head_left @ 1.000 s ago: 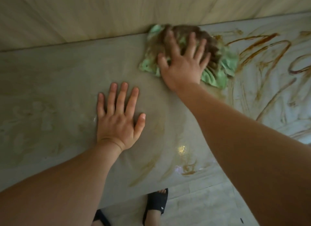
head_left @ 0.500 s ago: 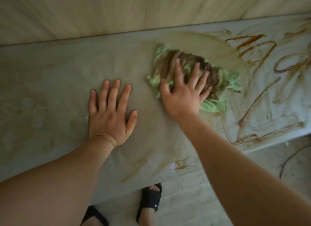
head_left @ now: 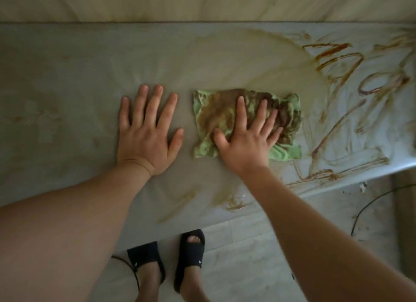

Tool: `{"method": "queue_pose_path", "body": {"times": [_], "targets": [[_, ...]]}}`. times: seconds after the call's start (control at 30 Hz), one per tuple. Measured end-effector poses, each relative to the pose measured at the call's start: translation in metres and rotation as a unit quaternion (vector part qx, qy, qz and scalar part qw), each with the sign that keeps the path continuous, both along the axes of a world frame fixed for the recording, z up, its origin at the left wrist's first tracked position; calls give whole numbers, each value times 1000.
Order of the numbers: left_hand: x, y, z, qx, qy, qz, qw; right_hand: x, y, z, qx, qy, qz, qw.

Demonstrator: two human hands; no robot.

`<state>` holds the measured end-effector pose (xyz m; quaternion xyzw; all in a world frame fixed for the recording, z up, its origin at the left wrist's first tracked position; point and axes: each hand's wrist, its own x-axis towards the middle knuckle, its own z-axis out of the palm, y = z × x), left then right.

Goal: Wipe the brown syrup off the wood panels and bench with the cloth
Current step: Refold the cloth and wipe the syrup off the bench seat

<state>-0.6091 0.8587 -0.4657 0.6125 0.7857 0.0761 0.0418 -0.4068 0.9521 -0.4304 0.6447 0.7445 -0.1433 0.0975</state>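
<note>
**Head view.** Your right hand [head_left: 245, 144] lies flat with fingers spread on the green cloth [head_left: 213, 112], pressing it to the counter [head_left: 67, 76]. Its grip is released, not curled round the fabric. Your left hand [head_left: 146, 133] rests palm-down on bare counter just beside the cloth, its grip likewise released and holding nothing. The cloth sits near the middle of the counter, much of it soaked brown.

**Progress (a judgement):** roughly midway on the counter.
- The left part shows only faint staining.
- A pale tan film [head_left: 258, 60] arcs behind the cloth.
- Thick brown syrup lines [head_left: 337, 56] cover the right end, not yet wiped.
- A small smear [head_left: 236, 203] sits by the front edge.
- The wood panels [head_left: 157, 2] behind look mostly pale, though blur hides any fine marks.

**Surroundings:** your feet in black sandals [head_left: 191, 250] stand on the floor [head_left: 247, 245], and a dark cable [head_left: 369, 205] lies to the right. Nothing lies between cloth and syrup, but the saturated cloth may spread more than it lifts.
</note>
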Motion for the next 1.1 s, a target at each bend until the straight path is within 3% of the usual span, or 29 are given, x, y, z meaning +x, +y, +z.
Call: {"method": "queue_pose_path", "body": {"times": [0.27, 0.47, 0.53, 0.63, 0.7, 0.8, 0.97, 1.1], "targets": [[2, 1, 3, -13, 8, -1, 1000, -28, -28, 1, -32, 43, 43, 998], [5, 5, 16, -67, -3, 5, 998, -7, -12, 25, -121, 88, 90, 985], [3, 11, 26, -81, -49, 15, 995, 20, -4, 39, -92, 137, 121, 979], [13, 24, 49, -5, -89, 64, 994, 63, 4, 49, 35, 139, 168, 975], [32, 33, 59, 30, -81, 25, 996, 86, 12, 45, 31, 104, 177, 978], [59, 42, 64, -44, -107, -91, 989, 104, 26, 39, 13, 85, 190, 978], [80, 47, 63, -147, -70, -137, 977, 109, 42, 45, 53, 206, 166, 963], [79, 41, 64, -92, -56, -174, 979, 124, 37, 48, -24, 100, 297, 949]]}}
